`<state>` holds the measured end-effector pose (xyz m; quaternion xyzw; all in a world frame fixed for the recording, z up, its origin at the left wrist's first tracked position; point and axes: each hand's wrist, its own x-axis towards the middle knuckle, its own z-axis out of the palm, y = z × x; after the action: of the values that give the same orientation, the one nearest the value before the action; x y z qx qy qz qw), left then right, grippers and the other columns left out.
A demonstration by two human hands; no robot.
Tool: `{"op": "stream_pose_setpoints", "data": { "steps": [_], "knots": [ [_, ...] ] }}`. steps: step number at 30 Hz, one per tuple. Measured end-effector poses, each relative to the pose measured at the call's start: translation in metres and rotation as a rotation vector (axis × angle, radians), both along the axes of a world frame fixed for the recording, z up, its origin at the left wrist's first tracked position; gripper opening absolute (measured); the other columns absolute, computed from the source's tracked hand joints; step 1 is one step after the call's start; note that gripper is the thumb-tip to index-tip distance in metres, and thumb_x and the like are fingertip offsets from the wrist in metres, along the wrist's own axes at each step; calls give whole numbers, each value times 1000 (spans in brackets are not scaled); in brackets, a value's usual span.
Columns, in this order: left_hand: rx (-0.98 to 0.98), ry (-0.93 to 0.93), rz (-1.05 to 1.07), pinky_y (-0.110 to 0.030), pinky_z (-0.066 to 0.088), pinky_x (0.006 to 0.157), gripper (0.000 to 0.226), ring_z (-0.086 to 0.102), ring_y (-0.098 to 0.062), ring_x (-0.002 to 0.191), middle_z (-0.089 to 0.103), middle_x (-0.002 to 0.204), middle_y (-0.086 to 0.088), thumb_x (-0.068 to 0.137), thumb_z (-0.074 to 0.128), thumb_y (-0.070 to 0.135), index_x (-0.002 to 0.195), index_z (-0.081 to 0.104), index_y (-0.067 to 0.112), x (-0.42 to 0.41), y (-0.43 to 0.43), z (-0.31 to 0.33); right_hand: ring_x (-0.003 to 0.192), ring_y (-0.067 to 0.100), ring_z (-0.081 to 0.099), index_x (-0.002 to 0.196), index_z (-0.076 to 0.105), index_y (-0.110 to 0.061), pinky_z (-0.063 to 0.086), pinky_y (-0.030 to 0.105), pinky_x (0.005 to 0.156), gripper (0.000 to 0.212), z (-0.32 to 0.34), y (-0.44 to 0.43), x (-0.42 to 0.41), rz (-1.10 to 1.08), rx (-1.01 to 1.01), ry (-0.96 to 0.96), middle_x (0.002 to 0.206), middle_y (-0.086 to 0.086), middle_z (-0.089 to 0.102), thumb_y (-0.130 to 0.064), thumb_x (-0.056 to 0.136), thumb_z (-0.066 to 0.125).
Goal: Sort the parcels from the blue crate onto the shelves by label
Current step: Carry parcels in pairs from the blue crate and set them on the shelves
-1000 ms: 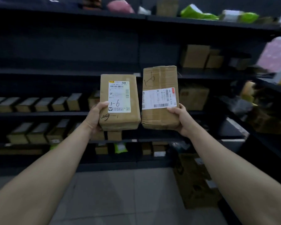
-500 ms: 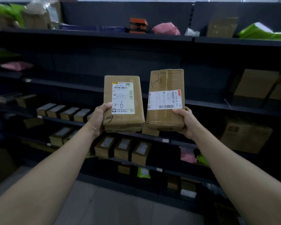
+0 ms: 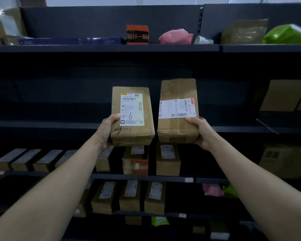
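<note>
I hold two brown cardboard parcels upright at arm's length in front of dark shelves. My left hand (image 3: 106, 130) grips the lower left edge of the left parcel (image 3: 132, 134), whose white label has "1-6" handwritten on it. My right hand (image 3: 201, 132) grips the lower right corner of the right parcel (image 3: 178, 89), which has "1-6" written on the cardboard above a sideways white label. The two parcels stand side by side, a narrow gap between them. The blue crate is not in view.
Behind the parcels runs a dark, bare-looking shelf (image 3: 59, 124). The top shelf (image 3: 102, 48) carries an orange-black box (image 3: 137, 34), a pink bag (image 3: 175, 36) and a green bag (image 3: 285, 34). Lower shelves hold rows of brown boxes (image 3: 168, 159); larger cartons (image 3: 283, 94) stand at right.
My view has swung left and up along the shelving; the floor has dropped out of sight and the top shelf now shows. Both parcels stay held the same way in front of me.
</note>
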<state>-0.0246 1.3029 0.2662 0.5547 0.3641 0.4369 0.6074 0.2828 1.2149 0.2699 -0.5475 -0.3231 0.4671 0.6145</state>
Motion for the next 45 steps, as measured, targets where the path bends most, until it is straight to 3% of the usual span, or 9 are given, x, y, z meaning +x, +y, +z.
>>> {"op": "stream_pose_setpoints", "data": {
  "steps": [13,17,22,25,28,32,36,40,45],
  "knots": [
    [-29,45,-92,-32,57,63,33,71,-20,88,73,107,-3,85,53,53,102,70,31,43,150,21,101,30,67,119,63,-26,58,45,73,41,20,132,39,101,-34,24,111,10,71,-40,81,70],
    [-145,104,-23,-44,51,85,44,67,-27,97,74,104,-4,79,57,58,109,67,28,54,186,27,100,32,66,113,64,-24,56,46,73,38,23,168,52,130,-129,6,109,12,71,-42,81,70],
    [-304,186,39,-48,43,81,46,59,-32,101,71,100,-8,66,63,62,93,70,26,59,214,29,95,34,65,108,66,-21,57,49,62,36,26,195,64,166,-240,-14,91,14,75,-41,79,73],
    [-354,222,62,-53,39,90,53,57,-34,103,66,108,-10,63,66,62,99,67,23,60,225,32,99,36,63,110,64,-21,57,53,68,43,25,202,69,142,-288,-47,103,16,70,-43,75,76],
    [-397,235,64,-52,42,81,59,57,-36,102,64,111,-12,63,67,61,106,65,21,59,235,35,101,36,62,108,62,-22,55,56,73,43,27,205,69,103,-309,-82,108,16,67,-44,75,76],
    [-405,259,38,-51,43,71,61,56,-36,102,62,113,-12,67,67,55,116,59,20,54,244,39,88,29,64,104,62,-15,56,38,55,30,31,204,58,-45,-300,-116,100,12,67,-34,83,72],
    [-271,395,67,-40,42,78,55,56,-27,97,61,115,-11,72,69,46,115,57,14,52,244,45,93,27,64,114,60,-2,56,34,75,36,34,202,45,-344,-185,-359,112,16,66,-23,86,71],
    [208,599,299,-38,47,94,40,57,-29,102,61,118,-14,85,59,40,109,61,8,57,240,58,83,17,58,115,62,-9,49,25,67,29,47,185,6,-464,-54,-797,111,10,66,-26,92,59],
    [804,667,191,-48,41,99,40,48,-33,117,53,128,-12,88,54,31,125,53,15,87,172,82,119,33,44,124,57,-16,33,44,102,36,55,134,-59,-615,-228,-1527,125,9,57,-32,92,51]
  ]
}}
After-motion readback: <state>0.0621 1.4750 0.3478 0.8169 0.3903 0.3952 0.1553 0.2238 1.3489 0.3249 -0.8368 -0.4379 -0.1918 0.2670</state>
